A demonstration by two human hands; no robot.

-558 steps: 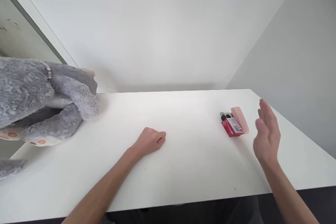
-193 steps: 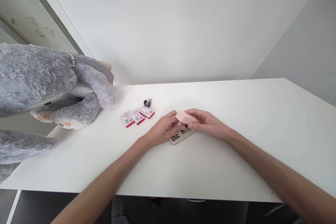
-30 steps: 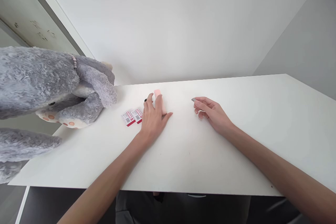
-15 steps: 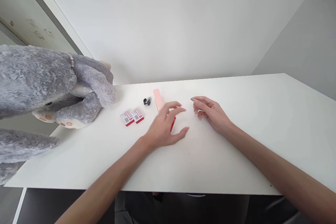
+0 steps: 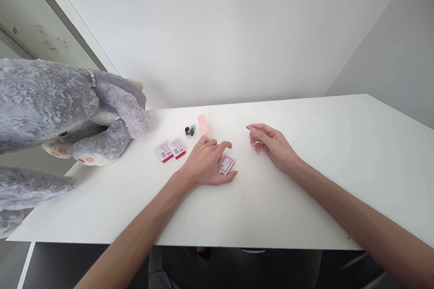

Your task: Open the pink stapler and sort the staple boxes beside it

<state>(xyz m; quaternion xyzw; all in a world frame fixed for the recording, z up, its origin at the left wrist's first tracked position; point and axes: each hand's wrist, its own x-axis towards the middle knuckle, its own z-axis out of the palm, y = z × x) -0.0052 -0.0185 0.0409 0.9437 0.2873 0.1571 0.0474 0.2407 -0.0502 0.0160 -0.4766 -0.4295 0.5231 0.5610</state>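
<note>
My left hand (image 5: pixel 205 164) rests on the white table (image 5: pixel 305 180), its fingers closed round a small red and white box (image 5: pixel 226 164) lying flat. Behind that hand lies a pink stapler (image 5: pixel 203 125), with a small black clip (image 5: pixel 190 130) to its left. Two more red and white boxes (image 5: pixel 170 150) lie side by side further left. My right hand (image 5: pixel 270 142) rests on the table to the right, fingers pinched on a thin grey strip (image 5: pixel 249 127) that pokes out from its fingertips.
A large grey plush toy (image 5: pixel 64 113) lies on the table's left end, one leg hanging over the edge. A white wall runs behind the table. The table's front edge (image 5: pixel 217 246) is near my body.
My left hand left the pink stapler, drew back toward me and now grips one red and white box set down nearer the middle. My right hand has stayed put.
</note>
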